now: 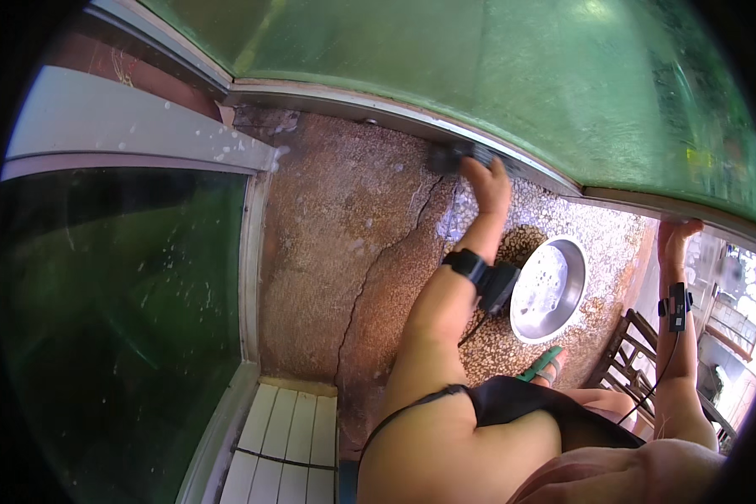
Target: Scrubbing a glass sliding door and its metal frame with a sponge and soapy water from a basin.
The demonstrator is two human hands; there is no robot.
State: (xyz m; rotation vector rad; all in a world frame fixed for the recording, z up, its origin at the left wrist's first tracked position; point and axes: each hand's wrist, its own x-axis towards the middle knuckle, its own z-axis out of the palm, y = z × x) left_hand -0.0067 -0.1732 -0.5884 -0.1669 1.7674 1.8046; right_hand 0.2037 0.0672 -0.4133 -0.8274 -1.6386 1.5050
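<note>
My left hand [486, 186] reaches to the bottom of a large green-tinted glass panel [453, 69] and holds a dark, blurred thing [452, 157], perhaps a cloth or scrubber, against the dark lower edge beneath the glass rail [409, 116]. My right hand [674, 242] touches the rail farther right; its fingers are partly hidden at the edge, so its grip is unclear. Between my forearms a round stainless steel basin [578, 290] with foamy liquid stands on the speckled terrazzo floor [516, 217]. Strapped to my wrists are a black device [498, 290] and a smaller black box [676, 307].
A second, dark green glass pane [120, 264] with whitish spots fills the left side, below a pale beam [132, 123]. White slats [283, 435] lie at bottom left. A crack [365, 277] crosses the floor. A green sandal [540, 363] and a wooden slatted frame [630, 353] are near the basin.
</note>
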